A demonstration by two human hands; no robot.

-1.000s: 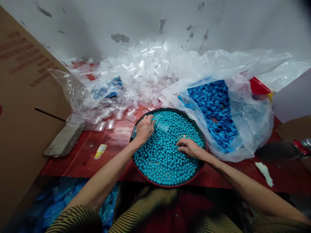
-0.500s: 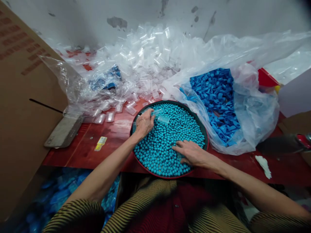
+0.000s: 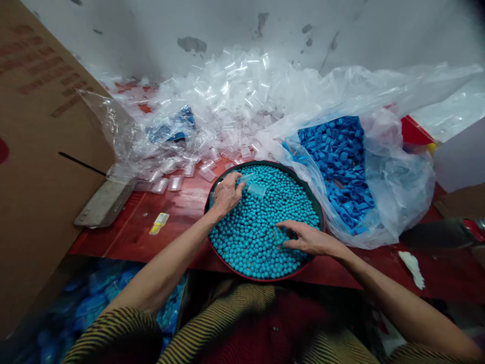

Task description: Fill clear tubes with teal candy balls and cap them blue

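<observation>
A round tray (image 3: pixel 322 212) with a dark inside and red outer rim is filled with small turquoise balls (image 3: pixel 250 242). My left hand (image 3: pixel 226 194) is over its left side, fingers curled around clear plastic cases partly hidden by the hand; one clear case (image 3: pixel 248 178) shows at the fingertips. Just right of them, another clear case (image 3: pixel 257 190) lies on the balls. On the right side of the tray, my right hand (image 3: pixel 305 238) grips a small clear case (image 3: pixel 279 236) between thumb and fingers, at the surface of the balls. Turquoise shows through it.
Many clear cases (image 3: pixel 235 96) are heaped behind the tray. A plastic bag (image 3: pixel 397 197) of blue plastic parts (image 3: pixel 333 156) lies to the right. A cardboard box (image 3: pixel 45 167), grey block (image 3: pixel 104 205) and yellow-white label (image 3: pixel 159 223) are left on the red table (image 3: pixel 129 242).
My right hand has drawn slightly back to the right, its fingers now pinching a clear case that was mostly hidden. My left hand stays nearly in place. The view has shifted slightly.
</observation>
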